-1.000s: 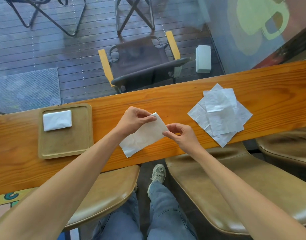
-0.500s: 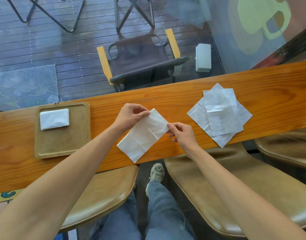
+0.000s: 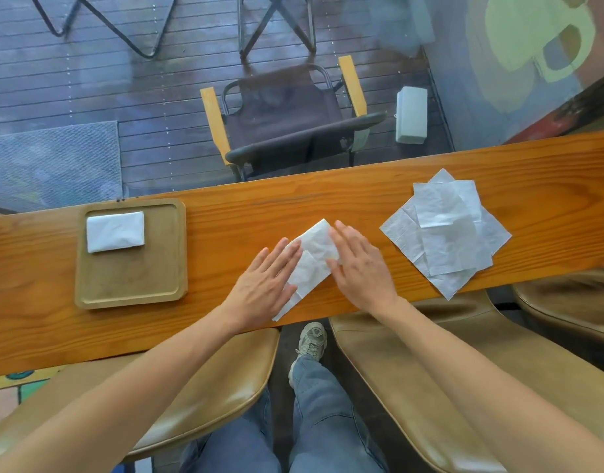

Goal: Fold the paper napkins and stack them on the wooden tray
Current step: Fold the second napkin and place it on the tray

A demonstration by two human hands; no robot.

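Since half a second ago both hands have let go of the corners they pinched and come down flat; the left hand (image 3: 264, 279) and right hand (image 3: 360, 268), fingers spread and grasping nothing, press the half-folded white paper napkin (image 3: 311, 264) onto the long orange-brown wooden worktop (image 3: 225, 230); at far left, the square wooden tray (image 3: 131, 281) carries one folded white napkin (image 3: 115, 231); well right lies a loose pile of unfolded white napkins (image 3: 444, 233).

folded napkin (image 3: 312, 259) — flat, mid-counter | folded napkin on tray (image 3: 115, 231) | wooden tray (image 3: 133, 291) left | loose napkin pile (image 3: 445, 230) — right
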